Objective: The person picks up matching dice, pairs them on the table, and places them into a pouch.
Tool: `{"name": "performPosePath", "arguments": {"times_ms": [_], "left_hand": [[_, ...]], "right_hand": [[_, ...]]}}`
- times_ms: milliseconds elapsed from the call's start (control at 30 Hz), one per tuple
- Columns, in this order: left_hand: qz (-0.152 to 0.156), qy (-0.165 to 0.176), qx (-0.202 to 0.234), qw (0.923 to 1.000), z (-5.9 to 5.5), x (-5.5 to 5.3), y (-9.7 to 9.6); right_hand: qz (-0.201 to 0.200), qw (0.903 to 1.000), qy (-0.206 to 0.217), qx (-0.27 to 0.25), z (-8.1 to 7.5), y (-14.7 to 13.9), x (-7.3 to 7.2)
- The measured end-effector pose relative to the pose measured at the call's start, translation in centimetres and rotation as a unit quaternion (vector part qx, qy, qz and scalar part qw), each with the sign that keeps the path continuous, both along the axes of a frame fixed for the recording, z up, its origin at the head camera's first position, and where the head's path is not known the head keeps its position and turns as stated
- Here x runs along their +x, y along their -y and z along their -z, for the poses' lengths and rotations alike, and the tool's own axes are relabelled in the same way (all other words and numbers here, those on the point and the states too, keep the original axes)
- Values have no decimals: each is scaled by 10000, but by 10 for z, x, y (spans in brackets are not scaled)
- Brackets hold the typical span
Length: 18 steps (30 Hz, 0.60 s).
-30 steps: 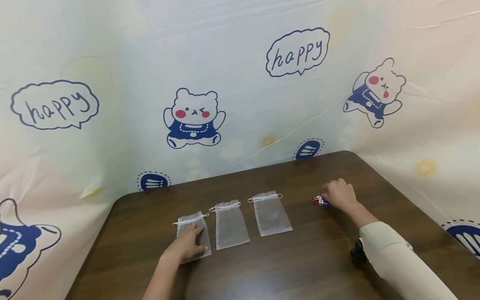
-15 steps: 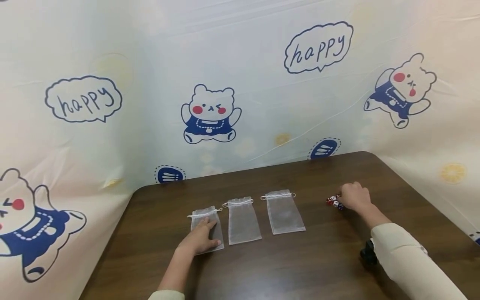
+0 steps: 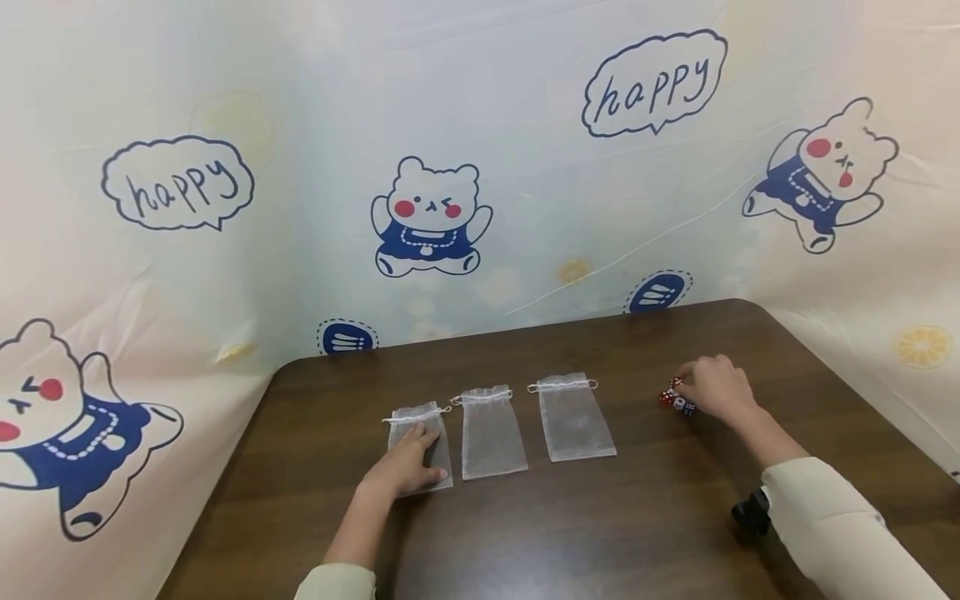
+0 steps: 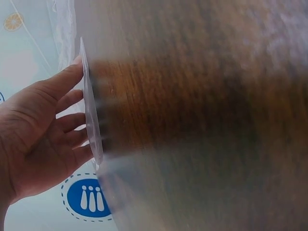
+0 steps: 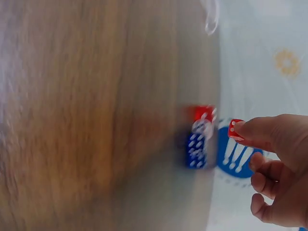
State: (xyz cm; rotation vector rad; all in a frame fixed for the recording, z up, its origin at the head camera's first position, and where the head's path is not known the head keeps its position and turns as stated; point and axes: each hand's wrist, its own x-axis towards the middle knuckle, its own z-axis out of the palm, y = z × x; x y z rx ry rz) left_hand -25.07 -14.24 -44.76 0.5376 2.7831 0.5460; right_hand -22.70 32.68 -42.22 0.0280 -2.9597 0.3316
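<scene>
Three sheer white drawstring pouches lie flat in a row: the left pouch [image 3: 442,467], the middle pouch [image 3: 495,437] and the right pouch [image 3: 576,421]. My left hand [image 3: 411,462] rests on the left pouch with its fingers spread; the left wrist view shows those fingertips against the pouch [image 4: 92,110]. Over at the right, my right hand [image 3: 718,387] pinches a red die [image 5: 235,130] between thumb and finger, lifted off the table. Below it sits a small cluster of dice [image 3: 678,404], with a red die [image 5: 204,113] and blue dice [image 5: 196,150] among them.
The dark wooden table [image 3: 600,517] ends at a printed cloth backdrop [image 3: 315,208] behind and to both sides. A black device [image 3: 752,512] is strapped at the right wrist, by the sleeve.
My right hand has raised a red die from the cluster. The left hand stays on the left pouch. The head view has shifted, so everything on the table appears farther right.
</scene>
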Motion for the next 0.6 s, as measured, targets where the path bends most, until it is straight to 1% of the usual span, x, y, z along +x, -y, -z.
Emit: {"name": "performPosePath", "arguments": {"times_ms": [133, 267, 433, 600], "left_hand": [[18, -39, -91, 9999, -1, -3, -1], [81, -76, -131, 9999, -2, -5, -3], [59, -20, -116, 9999, -3, -3, -4], [2, 13, -136, 9999, -2, -1, -1]], "right_hand": [[-279, 9995, -154, -40, -9, 18, 4], [-620, 9974, -349, -89, -14, 38, 9], [-1049, 9924, -642, 0, -14, 66, 19], [-1416, 9866, -810, 21, -10, 94, 31]]}}
